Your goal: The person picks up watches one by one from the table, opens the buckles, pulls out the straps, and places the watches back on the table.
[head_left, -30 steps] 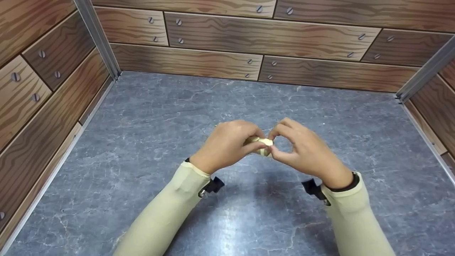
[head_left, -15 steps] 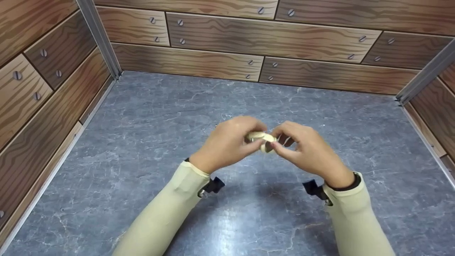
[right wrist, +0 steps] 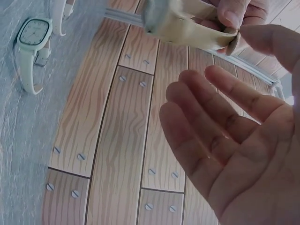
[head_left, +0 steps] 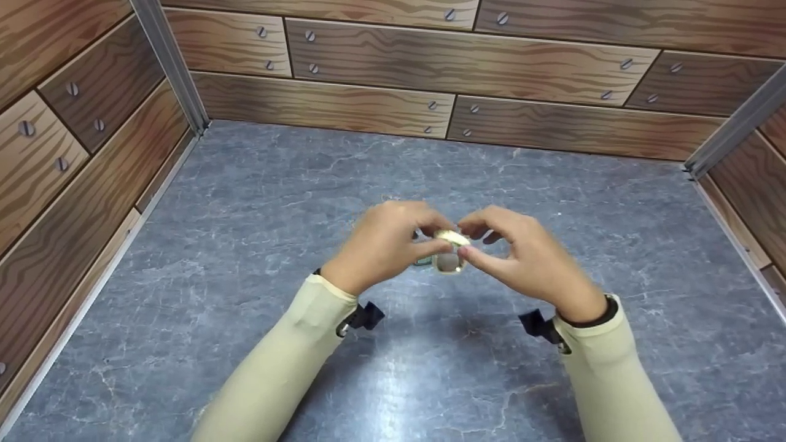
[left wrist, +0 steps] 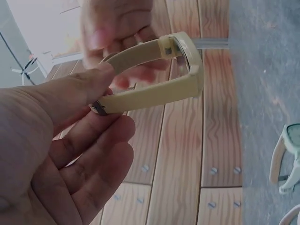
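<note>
Between both hands [head_left: 393, 245] [head_left: 522, 258], cream watch [left wrist: 159, 89] lies crosswise.

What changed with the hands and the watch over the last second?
Both hands lifted slightly and turned the cream watch, so its strap loop now hangs open below the fingers. A second watch, hidden before, shows on the table. Both hands keep their grip on the strap.

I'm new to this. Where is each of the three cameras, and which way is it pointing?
Head: worn on the head, looking forward and down at the grey tabletop; both sleeves and hands show.
Left wrist: looks along the left hand pinching the cream watch.
Right wrist: looks past the right hand at a second watch lying flat.
All three views share the cream watch.
</note>
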The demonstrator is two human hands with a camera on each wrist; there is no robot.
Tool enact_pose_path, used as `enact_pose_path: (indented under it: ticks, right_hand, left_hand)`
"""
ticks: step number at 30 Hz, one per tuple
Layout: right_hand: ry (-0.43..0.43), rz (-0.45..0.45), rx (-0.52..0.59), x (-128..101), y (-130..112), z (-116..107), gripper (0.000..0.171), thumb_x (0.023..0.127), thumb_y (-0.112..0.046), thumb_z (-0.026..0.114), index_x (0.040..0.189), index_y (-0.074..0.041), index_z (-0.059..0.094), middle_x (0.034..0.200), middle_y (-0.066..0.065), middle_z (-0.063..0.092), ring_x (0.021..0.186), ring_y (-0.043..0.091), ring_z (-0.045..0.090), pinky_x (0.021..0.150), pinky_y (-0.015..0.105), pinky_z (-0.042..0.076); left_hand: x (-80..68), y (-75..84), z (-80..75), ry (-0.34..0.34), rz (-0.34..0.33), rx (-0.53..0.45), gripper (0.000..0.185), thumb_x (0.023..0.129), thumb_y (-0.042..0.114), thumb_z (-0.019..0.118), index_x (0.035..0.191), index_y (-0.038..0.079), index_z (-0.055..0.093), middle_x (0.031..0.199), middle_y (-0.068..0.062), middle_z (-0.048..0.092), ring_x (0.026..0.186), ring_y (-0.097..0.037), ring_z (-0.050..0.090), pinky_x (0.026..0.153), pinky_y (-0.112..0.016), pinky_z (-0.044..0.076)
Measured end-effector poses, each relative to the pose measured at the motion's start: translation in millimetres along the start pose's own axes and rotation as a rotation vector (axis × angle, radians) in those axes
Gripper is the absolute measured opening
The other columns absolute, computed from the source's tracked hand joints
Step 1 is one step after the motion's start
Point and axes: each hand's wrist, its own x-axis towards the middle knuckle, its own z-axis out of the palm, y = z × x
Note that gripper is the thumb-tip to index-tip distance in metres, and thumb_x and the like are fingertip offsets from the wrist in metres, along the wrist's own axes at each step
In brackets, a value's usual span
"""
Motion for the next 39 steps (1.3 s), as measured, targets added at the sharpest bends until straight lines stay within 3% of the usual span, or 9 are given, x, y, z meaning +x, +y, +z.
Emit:
enact_pose_path:
  ticks: [5, 12, 19, 39]
  right_hand:
    - [-0.05, 0.026, 0.104, 0.3, -0.9, -0.4, 0.019, 0.097, -0.026, 0.074, 0.114, -0.018, 0.074, 0.098, -0.011, 0.073, 0.083, 0.008, 0.069, 0.075, 0.03, 0.058]
    - [-0.05, 0.044, 0.132, 1.0, -0.1, -2.9, 0.011, 0.1, -0.023, 0.069, 0.108, -0.016, 0.074, 0.092, -0.006, 0.074, 0.081, 0.015, 0.071, 0.075, 0.028, 0.057]
    - [-0.055, -0.011, 0.106, 1.9, 2.3, -0.2, 0.009, 0.101, -0.021, 0.069, 0.109, -0.017, 0.072, 0.094, -0.006, 0.073, 0.08, 0.007, 0.068, 0.073, 0.028, 0.057]
    - [-0.031, -0.01, 0.109, 2.2, 0.1, 1.4, 0.005, 0.101, -0.019, 0.07, 0.104, -0.017, 0.073, 0.096, -0.01, 0.071, 0.084, 0.007, 0.068, 0.076, 0.032, 0.059]
  left_hand:
    - [0.5, 5.0, 7.0, -0.021, 0.049, -0.047, 0.025, 0.094, 0.029, 0.075, 0.114, 0.015, 0.08, 0.103, 0.004, 0.077, 0.09, -0.007, 0.068, 0.081, -0.024, 0.055]
    - [0.9, 6.8, 5.6, -0.039, -0.096, -0.151, 0.029, 0.096, 0.02, 0.075, 0.123, 0.011, 0.071, 0.107, 0.002, 0.076, 0.096, -0.008, 0.069, 0.087, -0.026, 0.056]
    - [0.0, 6.4, 5.3, -0.029, -0.11, -0.073, 0.017, 0.094, 0.032, 0.077, 0.102, 0.017, 0.078, 0.094, 0.007, 0.076, 0.084, -0.004, 0.067, 0.077, -0.024, 0.054]
    - [-0.2, 6.8, 7.4, -0.014, -0.09, -0.05, 0.015, 0.093, 0.033, 0.078, 0.102, 0.02, 0.077, 0.095, 0.01, 0.075, 0.086, -0.002, 0.067, 0.078, -0.024, 0.054]
